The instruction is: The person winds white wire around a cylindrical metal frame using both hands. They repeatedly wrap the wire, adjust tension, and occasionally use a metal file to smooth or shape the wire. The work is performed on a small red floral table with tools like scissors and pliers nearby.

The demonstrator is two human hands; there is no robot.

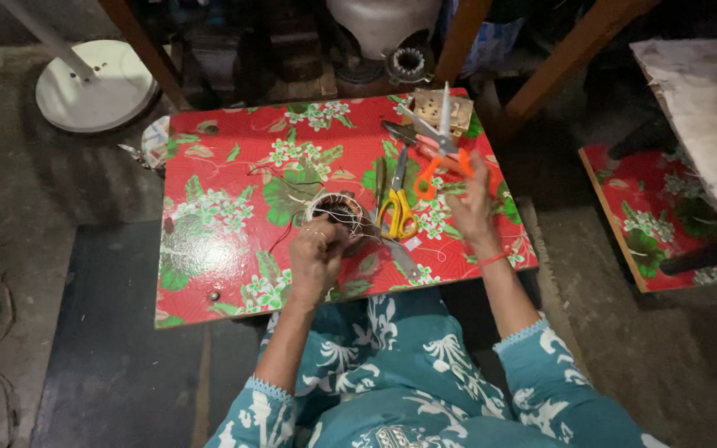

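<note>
low on the floor sits a red floral desk. left hand has its fingers curled around a wound coil near the front edge; right hand pinches orange scissors, blades open, long axis pointing up and away. judgement: steady the coil, bring only the tips to the wire.

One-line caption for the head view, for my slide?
Right hand lifts orange-handled scissors while left hand holds a wire coil on the floral table.

Repair workshop: motor coil, scissors.
</note>
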